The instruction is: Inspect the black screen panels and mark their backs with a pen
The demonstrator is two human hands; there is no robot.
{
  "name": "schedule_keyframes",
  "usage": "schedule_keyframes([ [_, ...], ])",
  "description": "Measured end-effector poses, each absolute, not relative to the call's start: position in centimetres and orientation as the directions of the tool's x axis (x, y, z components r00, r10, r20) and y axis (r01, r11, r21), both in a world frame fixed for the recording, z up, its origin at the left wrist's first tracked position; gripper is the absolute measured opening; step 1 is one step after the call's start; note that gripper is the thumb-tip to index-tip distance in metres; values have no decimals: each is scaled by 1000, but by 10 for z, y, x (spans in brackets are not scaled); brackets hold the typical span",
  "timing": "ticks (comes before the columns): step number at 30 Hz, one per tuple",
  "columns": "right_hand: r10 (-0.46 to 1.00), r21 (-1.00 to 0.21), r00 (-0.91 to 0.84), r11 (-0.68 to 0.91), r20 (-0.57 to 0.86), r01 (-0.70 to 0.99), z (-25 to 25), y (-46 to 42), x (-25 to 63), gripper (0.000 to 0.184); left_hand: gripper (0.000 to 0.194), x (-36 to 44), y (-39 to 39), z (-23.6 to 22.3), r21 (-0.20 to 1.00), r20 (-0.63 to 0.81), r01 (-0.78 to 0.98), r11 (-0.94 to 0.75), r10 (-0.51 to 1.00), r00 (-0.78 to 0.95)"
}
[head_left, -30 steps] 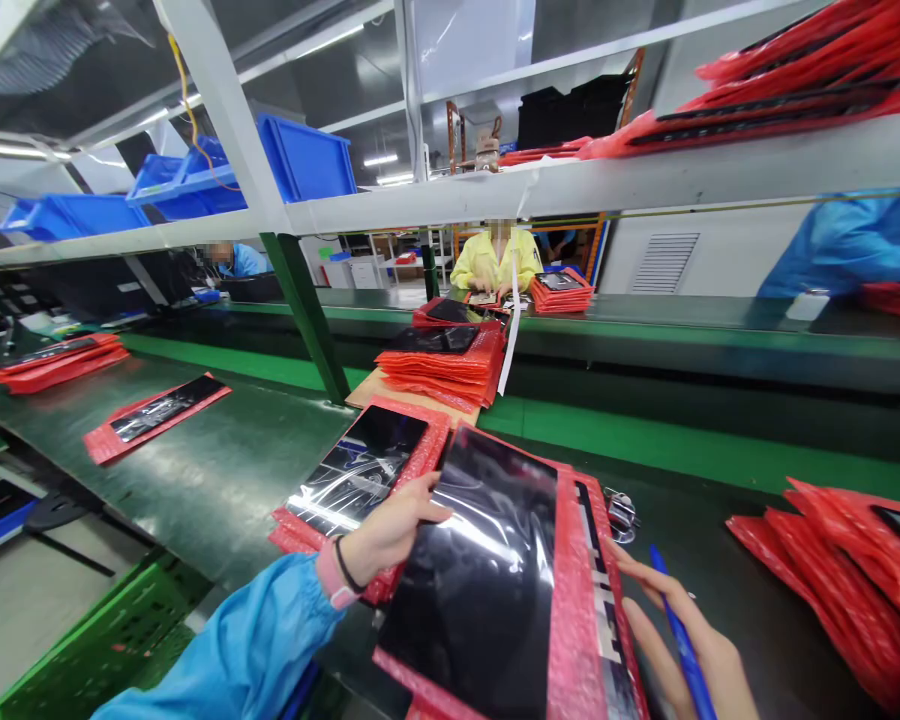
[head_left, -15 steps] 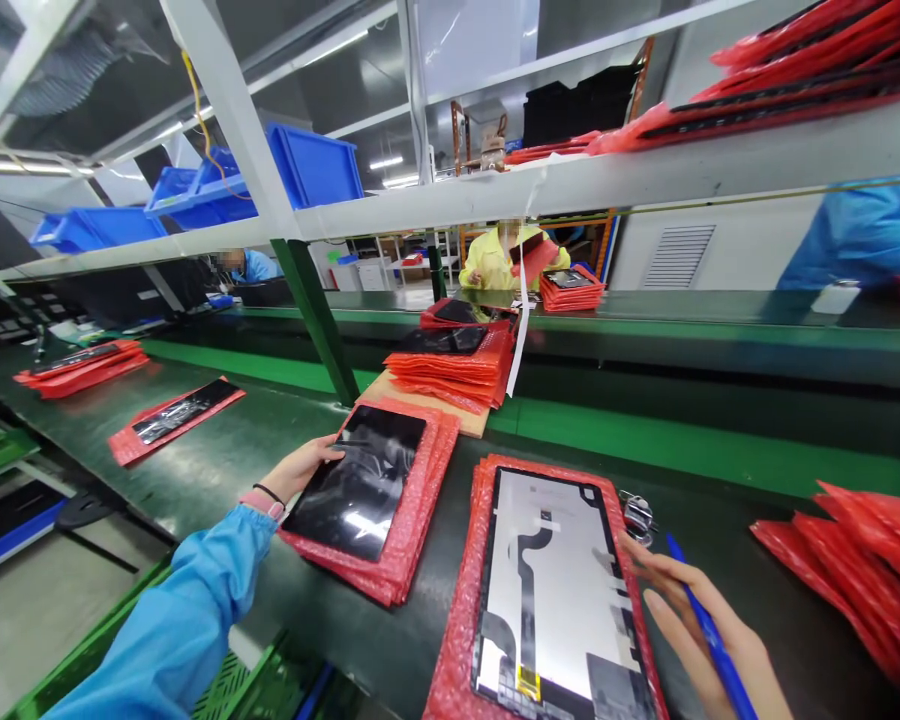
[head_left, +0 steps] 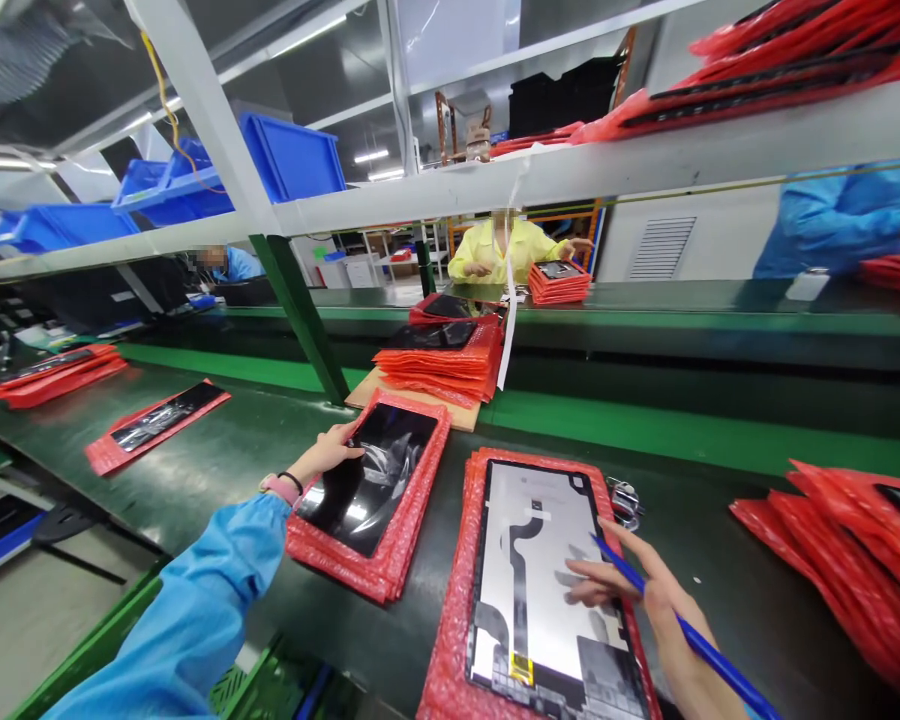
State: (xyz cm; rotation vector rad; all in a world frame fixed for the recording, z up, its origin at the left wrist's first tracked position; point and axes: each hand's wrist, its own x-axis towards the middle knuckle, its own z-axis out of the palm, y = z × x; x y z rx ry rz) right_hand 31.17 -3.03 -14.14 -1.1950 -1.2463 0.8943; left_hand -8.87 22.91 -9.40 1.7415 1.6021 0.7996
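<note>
A glossy black tablet screen (head_left: 379, 470) lies face up on a stack of red bubble-wrap bags (head_left: 397, 550). My left hand (head_left: 331, 450) grips its upper left edge, the thumb on the glass and the other fingers partly hidden. To the right, a second tablet screen (head_left: 562, 580) rests back side up on its own red bubble-wrap bags (head_left: 450, 640), with a dark flex cable and yellow tape on its silvery back. Over this panel's right edge is my right hand (head_left: 652, 600), holding a slim blue pen-like tool (head_left: 709, 655) with fingers reaching over the silvery back.
Behind stands a taller stack of red-bagged screens (head_left: 442, 365) on a board. More red bags (head_left: 840, 560) lie at right, and another bagged screen (head_left: 157, 425) at left. A green post (head_left: 300, 320) and a white shelf (head_left: 450, 200) cross ahead. Co-workers sit beyond.
My right hand has moved left, its fingers now over the silvery panel. The black screen under my left hand has shifted slightly up and right on its bags. The view has turned slightly.
</note>
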Motion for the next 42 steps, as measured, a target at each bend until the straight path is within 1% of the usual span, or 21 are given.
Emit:
schedule_keyframes([
  [1,967,-975,135,209,217,71,-140,-29,310,57,51,-88,230,-93,781,14,623,-48,998,59],
  [3,973,-980,129,179,190,91,-136,-28,307,57,54,-85,228,-89,772,17,635,-25,1000,20],
  [5,979,-979,166,91,122,184,-128,-28,303,46,59,-77,219,-85,779,49,626,-25,999,-22],
  [7,980,-962,183,22,74,273,-123,-30,299,37,64,-61,205,-82,806,96,589,-61,995,-29],
  [9,981,-925,175,5,78,381,-122,-32,295,31,62,-37,184,-81,851,113,511,-120,993,44],
  [11,980,-875,170,10,105,483,-125,-33,291,40,56,-9,159,-83,908,65,399,-131,982,177],
  [13,976,-836,172,17,133,549,-129,-34,290,46,49,19,134,-87,958,-56,284,-47,938,341],
  [15,978,-821,156,28,141,570,-133,-34,289,45,45,43,111,-90,973,-186,210,94,858,478],
  [16,980,-815,142,35,143,578,-134,-34,288,44,44,52,102,-91,970,-235,185,160,821,520],
  [19,984,-799,99,59,147,598,-134,-33,287,42,44,69,85,-89,941,-329,125,314,770,547],
  [23,986,-791,71,80,153,606,-134,-33,285,40,44,76,83,-84,908,-363,19,418,766,531],
  [26,987,-810,74,75,144,582,-133,-33,285,40,40,77,86,-81,857,-407,-71,510,755,515],
  [30,986,-868,124,38,113,495,-132,-32,288,40,38,79,90,-79,821,-460,-84,565,741,489],
  [32,982,-907,167,10,88,420,-132,-32,290,41,35,81,94,-79,801,-497,-79,593,733,465],
  [36,976,-975,216,-29,20,221,-128,-33,291,43,24,88,104,-79,774,-550,-50,631,710,440],
  [39,978,-995,207,-47,-29,82,-125,-32,290,41,22,101,101,-77,794,-507,-32,607,691,515],
  [42,978,-999,207,-39,-36,7,-127,-30,291,43,34,117,90,-77,833,-412,-69,548,700,583],
])
